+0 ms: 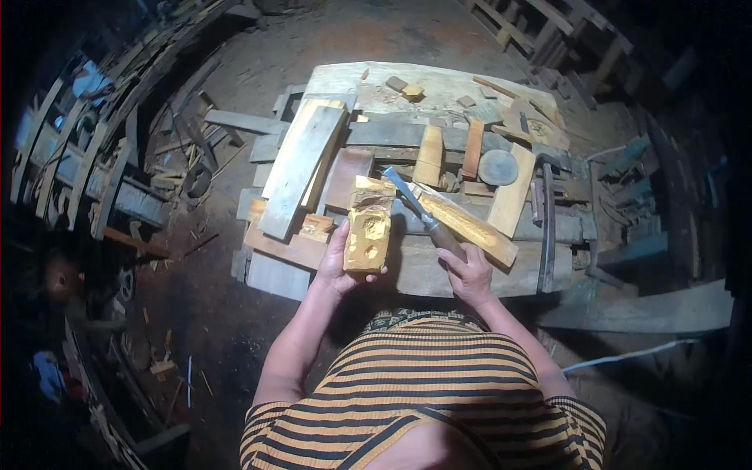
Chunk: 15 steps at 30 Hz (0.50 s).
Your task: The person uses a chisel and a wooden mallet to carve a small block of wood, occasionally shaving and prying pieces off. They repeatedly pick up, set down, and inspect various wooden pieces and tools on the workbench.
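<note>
Your left hand (337,260) cups the carved wooden block (368,231) at frame centre, fingers wrapped beneath it! Just right, your right hand's (468,272) fingers curl round the chisel's (423,211) handle, blade angled up-left.

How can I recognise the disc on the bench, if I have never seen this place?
On the bench, look at the right half, farther out than the chisel in the right hand. The disc lies between a reddish block and a pale board. It is grey and round; those two are long and straight-edged.
</note>
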Each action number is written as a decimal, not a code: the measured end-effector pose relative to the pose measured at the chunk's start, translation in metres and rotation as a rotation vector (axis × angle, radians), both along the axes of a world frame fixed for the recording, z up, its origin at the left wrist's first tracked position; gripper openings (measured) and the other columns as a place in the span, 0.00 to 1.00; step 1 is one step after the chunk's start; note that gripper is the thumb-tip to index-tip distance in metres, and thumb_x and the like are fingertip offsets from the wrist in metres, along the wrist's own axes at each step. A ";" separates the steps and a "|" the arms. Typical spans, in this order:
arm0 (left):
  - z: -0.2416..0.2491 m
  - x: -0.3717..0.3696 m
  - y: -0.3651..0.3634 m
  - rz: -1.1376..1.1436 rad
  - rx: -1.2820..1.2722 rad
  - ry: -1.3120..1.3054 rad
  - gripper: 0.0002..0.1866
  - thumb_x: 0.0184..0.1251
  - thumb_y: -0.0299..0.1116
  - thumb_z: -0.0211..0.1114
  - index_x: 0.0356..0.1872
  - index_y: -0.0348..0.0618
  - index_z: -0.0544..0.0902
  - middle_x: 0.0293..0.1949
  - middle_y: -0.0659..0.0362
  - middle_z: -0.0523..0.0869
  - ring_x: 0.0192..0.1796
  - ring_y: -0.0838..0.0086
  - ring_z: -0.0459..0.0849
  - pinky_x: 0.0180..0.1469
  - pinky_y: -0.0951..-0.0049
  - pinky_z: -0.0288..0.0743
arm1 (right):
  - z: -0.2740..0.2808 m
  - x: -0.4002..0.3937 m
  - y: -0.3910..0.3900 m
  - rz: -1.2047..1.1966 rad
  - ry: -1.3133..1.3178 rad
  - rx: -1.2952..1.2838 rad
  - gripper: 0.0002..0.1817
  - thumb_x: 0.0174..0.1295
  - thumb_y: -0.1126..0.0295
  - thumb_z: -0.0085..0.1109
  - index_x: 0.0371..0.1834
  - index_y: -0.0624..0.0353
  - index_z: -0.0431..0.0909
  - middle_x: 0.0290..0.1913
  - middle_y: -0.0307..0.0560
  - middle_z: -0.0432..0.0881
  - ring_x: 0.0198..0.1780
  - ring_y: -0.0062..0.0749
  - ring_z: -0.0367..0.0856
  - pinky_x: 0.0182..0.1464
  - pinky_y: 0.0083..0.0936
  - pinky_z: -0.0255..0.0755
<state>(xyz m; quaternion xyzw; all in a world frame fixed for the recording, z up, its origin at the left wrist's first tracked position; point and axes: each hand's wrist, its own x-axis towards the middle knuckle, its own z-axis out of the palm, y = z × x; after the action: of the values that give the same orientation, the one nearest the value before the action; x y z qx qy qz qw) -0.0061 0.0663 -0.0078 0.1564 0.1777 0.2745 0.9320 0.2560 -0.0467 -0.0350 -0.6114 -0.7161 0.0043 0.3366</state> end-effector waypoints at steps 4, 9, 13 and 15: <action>-0.004 0.004 0.002 0.133 -0.015 0.032 0.24 0.71 0.49 0.51 0.60 0.43 0.72 0.53 0.54 0.80 0.51 0.66 0.82 0.52 0.61 0.79 | -0.006 0.001 0.001 -0.015 0.002 0.049 0.20 0.49 0.71 0.61 0.47 0.37 0.82 0.41 0.47 0.76 0.40 0.45 0.76 0.38 0.35 0.73; -0.009 -0.001 0.003 0.205 0.782 0.663 0.19 0.74 0.43 0.49 0.55 0.42 0.75 0.48 0.57 0.81 0.48 0.72 0.80 0.50 0.69 0.76 | -0.025 0.006 0.001 -0.023 0.000 0.020 0.22 0.49 0.71 0.57 0.49 0.32 0.81 0.45 0.45 0.77 0.44 0.43 0.76 0.40 0.35 0.75; 0.018 0.018 -0.013 0.141 0.843 0.866 0.17 0.63 0.36 0.65 0.47 0.35 0.78 0.39 0.59 0.81 0.42 0.75 0.80 0.46 0.75 0.74 | -0.015 0.004 -0.006 -0.063 -0.012 0.028 0.22 0.49 0.66 0.62 0.50 0.29 0.79 0.41 0.44 0.73 0.44 0.42 0.74 0.39 0.34 0.76; -0.009 0.008 -0.011 0.260 1.103 0.839 0.19 0.56 0.32 0.71 0.46 0.34 0.79 0.44 0.56 0.80 0.47 0.71 0.78 0.52 0.71 0.71 | -0.018 0.005 -0.007 -0.079 -0.020 0.017 0.22 0.49 0.66 0.62 0.49 0.29 0.78 0.40 0.43 0.72 0.44 0.41 0.74 0.39 0.33 0.76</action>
<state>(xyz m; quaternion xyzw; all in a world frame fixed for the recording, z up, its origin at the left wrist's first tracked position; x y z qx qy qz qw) 0.0019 0.0553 -0.0169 0.6763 0.3741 0.3503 0.5292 0.2606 -0.0535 -0.0529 -0.6365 -0.6947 -0.0213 0.3344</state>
